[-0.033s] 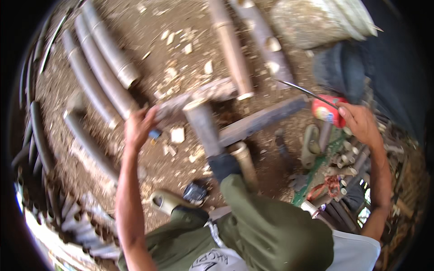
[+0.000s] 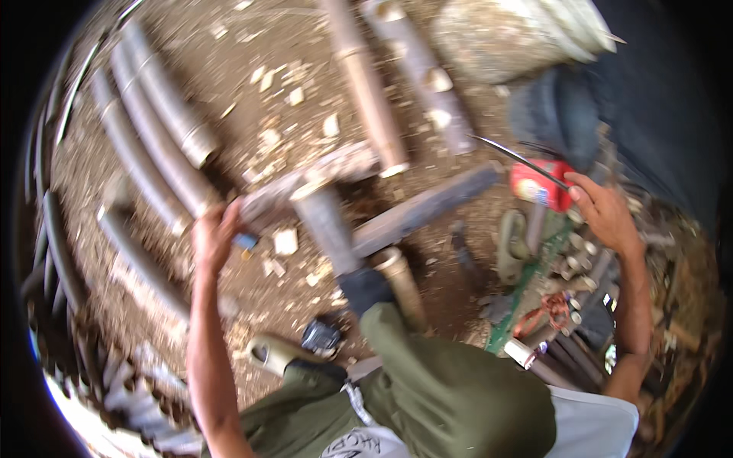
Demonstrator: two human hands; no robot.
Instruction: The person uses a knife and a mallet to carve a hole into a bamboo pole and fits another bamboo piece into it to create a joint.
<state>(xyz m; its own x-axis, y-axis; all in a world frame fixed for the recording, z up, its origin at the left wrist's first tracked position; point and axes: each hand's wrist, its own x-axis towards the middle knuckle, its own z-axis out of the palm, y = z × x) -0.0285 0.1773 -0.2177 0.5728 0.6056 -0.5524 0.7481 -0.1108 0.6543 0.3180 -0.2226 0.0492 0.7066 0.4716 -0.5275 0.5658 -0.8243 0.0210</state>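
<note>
Head view. The person sits on chip-strewn ground (image 2: 305, 99), knee raised. The left hand (image 2: 216, 238) rests against the near end of a short grey bamboo section (image 2: 305, 191) lying across a dark wooden block (image 2: 427, 208); its fingers curl loosely on the end, with a small blue object (image 2: 245, 241) just beside them. The right hand (image 2: 603, 212) is out at the right, fingers curled about the handle of a thin curved blade (image 2: 515, 159), next to a red container (image 2: 538, 183).

Judgement: the piece is being steadied for cutting. The next move calls for a firm left-hand hold, fingers clear of the blade's path.

Motion blur hides the exact grip of both hands. Stacked bamboo poles (image 2: 153, 130) are cut off at the left rim.
</note>
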